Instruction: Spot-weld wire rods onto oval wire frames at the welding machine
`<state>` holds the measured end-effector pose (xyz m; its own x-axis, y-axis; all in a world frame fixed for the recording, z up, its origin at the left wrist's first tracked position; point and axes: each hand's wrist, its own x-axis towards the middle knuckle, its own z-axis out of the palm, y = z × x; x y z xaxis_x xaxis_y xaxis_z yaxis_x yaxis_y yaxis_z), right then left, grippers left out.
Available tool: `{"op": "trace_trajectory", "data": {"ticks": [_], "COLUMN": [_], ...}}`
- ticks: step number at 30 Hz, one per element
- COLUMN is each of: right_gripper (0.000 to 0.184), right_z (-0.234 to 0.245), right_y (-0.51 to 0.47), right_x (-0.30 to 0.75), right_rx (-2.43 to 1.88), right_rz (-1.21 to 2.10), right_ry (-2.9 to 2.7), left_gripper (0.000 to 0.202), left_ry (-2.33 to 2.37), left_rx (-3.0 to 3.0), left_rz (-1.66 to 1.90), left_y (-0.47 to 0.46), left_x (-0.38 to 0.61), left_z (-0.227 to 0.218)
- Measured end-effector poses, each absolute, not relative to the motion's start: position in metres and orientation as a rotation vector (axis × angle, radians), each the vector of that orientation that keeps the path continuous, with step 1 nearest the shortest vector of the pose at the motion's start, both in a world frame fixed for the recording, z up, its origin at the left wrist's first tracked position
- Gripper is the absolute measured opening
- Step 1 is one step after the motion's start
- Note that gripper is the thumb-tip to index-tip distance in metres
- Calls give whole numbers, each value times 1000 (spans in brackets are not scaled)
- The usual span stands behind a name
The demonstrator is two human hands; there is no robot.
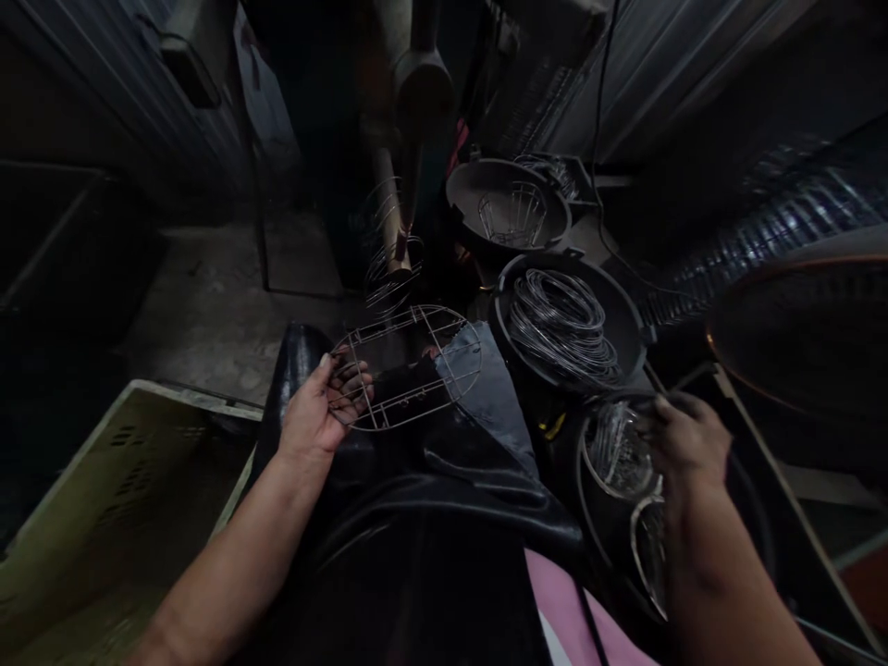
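My left hand (326, 400) is closed on the left end of an oval wire frame (409, 403), made of thin metal rods with crossbars. It holds the frame above the black apron (416, 499) on my lap. My right hand (688, 442) is over a dark basin (589, 504) at the right, among small wire parts (621, 449). Its fingers are curled and a little blurred, and whatever they grip is hidden. In front of me stands a machine's copper-coloured electrode (400, 242), with thin wire rings (388, 282) around it.
A pan with coiled wire rings (563, 324) stands at the right. Behind it, another pan (478, 185) holds a wire basket form (513, 217). A yellowish plastic crate (69, 499) is at my left. A grey cloth (486, 398) lies over my knee. A cable (598, 139) hangs at the back.
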<state>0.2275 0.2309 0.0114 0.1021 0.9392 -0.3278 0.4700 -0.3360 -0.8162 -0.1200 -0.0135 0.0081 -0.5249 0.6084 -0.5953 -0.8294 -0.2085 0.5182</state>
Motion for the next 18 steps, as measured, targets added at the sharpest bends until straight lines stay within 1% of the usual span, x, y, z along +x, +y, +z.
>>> {"op": "trace_trajectory", "data": {"ticks": [1,2,4,6,7,11,14,18], "right_gripper": [17,20,29,28,26,28,27,22], "right_z": [19,26,36,38,36,20,11,12], "right_y": [228,222,205,183,172,142,135,132], "right_x": [214,197,157,115,95,36,13,0], "right_rx": [-1775,-1660,-1438,-1319,-1269,-1118,-853,-620], "right_rz": [1282,1444,1930,2302,2416,2655,2804,2868], "right_ry": [-1385,-1413,-1505,-1582,-1599,-1403,-1249,-1132], "left_gripper": [23,23,23,23,23,23,24,24], "left_ry": [1021,1016,1013,1017,1024,1052,1057,1077], "left_rx": [-314,-302,-289,-286,-287,-285,-242,-217], "left_rz": [1880,1883,1895,1909,1916,1940,1943,1942], "left_y": [-14,-15,-16,-18,-20,-25,-27,-27], "left_x": [-121,-122,-122,-122,-122,-123,-125,-127], "left_z": [8,8,10,14,17,24,27,29]}}
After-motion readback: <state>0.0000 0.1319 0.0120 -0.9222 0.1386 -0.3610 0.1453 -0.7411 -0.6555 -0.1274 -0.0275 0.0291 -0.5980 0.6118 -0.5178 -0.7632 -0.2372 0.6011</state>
